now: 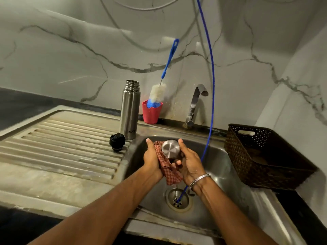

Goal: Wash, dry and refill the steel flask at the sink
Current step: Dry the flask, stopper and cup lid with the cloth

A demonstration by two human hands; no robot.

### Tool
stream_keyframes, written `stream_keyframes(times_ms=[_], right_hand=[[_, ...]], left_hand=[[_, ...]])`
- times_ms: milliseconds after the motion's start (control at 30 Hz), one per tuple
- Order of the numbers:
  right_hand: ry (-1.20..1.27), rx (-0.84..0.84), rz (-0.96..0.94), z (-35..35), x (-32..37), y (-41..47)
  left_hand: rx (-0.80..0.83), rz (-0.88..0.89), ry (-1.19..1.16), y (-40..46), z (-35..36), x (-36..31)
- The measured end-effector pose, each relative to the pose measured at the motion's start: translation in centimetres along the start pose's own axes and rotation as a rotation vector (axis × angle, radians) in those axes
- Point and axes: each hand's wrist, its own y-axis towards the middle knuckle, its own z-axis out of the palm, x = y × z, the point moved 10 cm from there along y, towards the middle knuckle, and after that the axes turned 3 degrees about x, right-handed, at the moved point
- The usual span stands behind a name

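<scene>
The steel flask [130, 110] stands upright and uncapped on the sink ledge beside the drainboard. Its black stopper [117, 142] sits on the ribbed drainboard just left of the basin. Over the basin I hold the flask's steel cup lid [170, 149], its flat end toward me. My left hand [152, 159] grips a red checked cloth [168, 167] wrapped against the lid's left side. My right hand [188, 160] curls round the lid from the right. The cloth's loose end hangs down between my wrists.
A red cup [151, 113] holding a blue-handled bottle brush [164, 71] stands behind the flask. The tap [194, 105] rises at the back of the sink [221, 167]. A thin blue hose [211, 85] runs down into the drain [177, 200]. A brown woven basket [261, 156] sits right.
</scene>
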Motion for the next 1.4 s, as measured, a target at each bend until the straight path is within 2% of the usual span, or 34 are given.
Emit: stream_keyframes(times_ms=[67, 167, 233, 333, 400, 500, 633, 733, 833, 1000, 1100, 1167, 1333, 1400], right_hand=[[-0.026, 0.077, -0.006, 0.6, 0.0, 0.2], [-0.048, 0.113, -0.062, 0.9, 0.2, -0.1], [-0.112, 0.124, -0.127, 1.3, 0.9, -0.6], [-0.485, 0.096, -0.372, 1.5, 3.3, -1.4], [-0.755, 0.057, -0.517, 1.9, 4.1, -1.6], [-0.875, 0.098, -0.482, 2.0, 2.7, -1.1], [-0.787, 0.168, -0.348, 2.3, 1.6, -1.1], [-0.663, 0.194, -0.307, 3.2, 1.7, -1.4], [-0.628, 0.192, -0.317, 3.7, 1.8, -1.2], [-0.576, 0.171, -0.309, 4.1, 1.5, -1.6], [-0.536, 0.175, -0.257, 4.0, 0.7, -1.6], [-0.522, 0.166, -0.212, 3.9, 0.1, -1.3], [-0.642, 0.169, -0.293, 4.5, 0.6, -1.8], [-0.626, 0.210, -0.254, 4.8, 0.4, -1.7]], left_hand=[[-0.067, 0.012, -0.075, 1.0, -0.9, -0.4], [-0.241, 0.087, -0.060, 0.7, -3.0, -1.7], [-0.263, 0.108, -0.062, 0.3, -3.3, -2.2], [-0.095, 0.082, -0.134, -0.2, -1.8, -2.2], [0.044, 0.054, -0.081, -1.0, -0.1, -1.9], [0.128, 0.096, 0.119, -1.5, 1.1, -0.8], [-0.090, 0.332, 0.550, -1.4, -0.1, -3.6], [-0.200, 0.304, 0.585, -0.8, -1.2, -4.3], [-0.278, 0.291, 0.532, 0.0, -2.2, -4.3], [-0.264, 0.266, 0.299, -0.5, -2.4, -3.8], [-0.201, 0.090, 0.052, -0.8, -2.4, -1.8], [-0.128, 0.010, -0.022, -0.8, -1.8, -1.3], [-0.102, 0.237, -0.032, 0.6, -1.4, -3.1], [-0.130, 0.293, 0.011, 1.1, -1.7, -3.5]])
